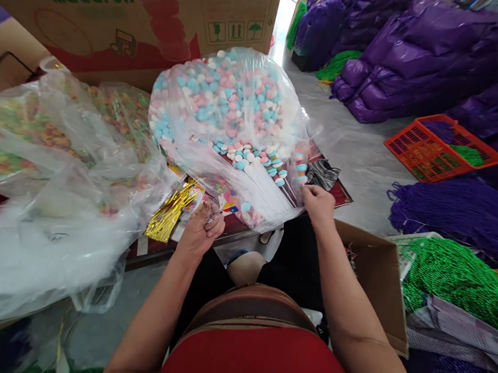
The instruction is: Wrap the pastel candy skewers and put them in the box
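Note:
A big clear bag (233, 100) of pink, blue and white candies lies on the dark red table (235, 228), with some candies (245, 155) loose at its mouth. Beside them are white sticks (261, 193). My right hand (319, 205) pinches a small clear packet (300, 170) holding a column of candies. My left hand (203, 226) is curled near the table's front edge, its fingers round something clear and crumpled that I cannot make out. Just left of it lies a bundle of gold twist ties (173, 209), next to colourful printed cards (229, 202).
Bags of orange and green sweets (53, 121) fill the left side. A carton (128, 24) stands behind. On the right are an open cardboard box (374, 280), a red basket (430, 151), green cord (456, 275) and purple bundles (446, 52).

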A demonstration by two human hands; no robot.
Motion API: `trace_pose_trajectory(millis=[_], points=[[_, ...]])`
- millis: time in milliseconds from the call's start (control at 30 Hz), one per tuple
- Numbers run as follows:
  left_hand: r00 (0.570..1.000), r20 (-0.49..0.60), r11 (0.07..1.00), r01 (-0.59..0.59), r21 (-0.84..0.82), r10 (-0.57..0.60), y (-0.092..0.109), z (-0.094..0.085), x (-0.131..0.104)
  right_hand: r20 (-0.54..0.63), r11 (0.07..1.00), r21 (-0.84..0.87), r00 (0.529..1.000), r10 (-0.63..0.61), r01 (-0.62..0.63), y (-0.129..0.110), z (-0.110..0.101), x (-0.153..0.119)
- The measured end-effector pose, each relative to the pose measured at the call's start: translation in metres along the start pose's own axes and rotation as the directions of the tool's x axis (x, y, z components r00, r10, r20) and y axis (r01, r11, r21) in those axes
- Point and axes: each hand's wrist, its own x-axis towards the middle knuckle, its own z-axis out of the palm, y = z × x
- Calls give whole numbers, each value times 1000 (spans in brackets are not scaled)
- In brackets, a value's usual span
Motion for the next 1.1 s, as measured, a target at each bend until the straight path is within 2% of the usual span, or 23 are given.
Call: trace_pose_trajectory(millis=[67, 167, 267, 367, 433, 500, 867, 967, 1100], points=[[1000, 12, 1000, 10, -12, -10, 0, 1, -1, -126, 982, 189, 992, 1, 23, 2, -6, -4], [1000, 6, 1000, 17, 1, -17, -3, 1, -1, -277, 862, 491, 961, 16, 127, -6, -19, -17], [1000, 0, 1000, 17, 22, -17, -5, 1, 0, -236, 796, 572, 969, -72, 199, -25, -34, -36], [1000, 19, 1000, 4, 15, -5, -4, 1, 0, -47, 800, 544, 961, -271, 253, -42, -47, -54], [1000, 28, 1000, -5, 3, 5, -3, 0, 0, 67, 809, 504, 920, -386, 302, -49, -52, -62], [999, 27, 1000, -25, -9, 25, -2, -1, -1, 121, 816, 460, 886, -447, 349, -54, -55, -66], [998, 54, 994, -42, 104, 37, -3, -7, 3, 81, 825, 292, 847, -526, 484, -58, -65, -63], [998, 52, 977, -40, 208, 29, -3, -11, 3, 91, 834, 251, 845, -526, 492, -59, -68, -64], [994, 90, 884, -103, 455, 69, 7, -11, 0, 111, 803, 167, 799, -592, 572, -55, -69, -64]])
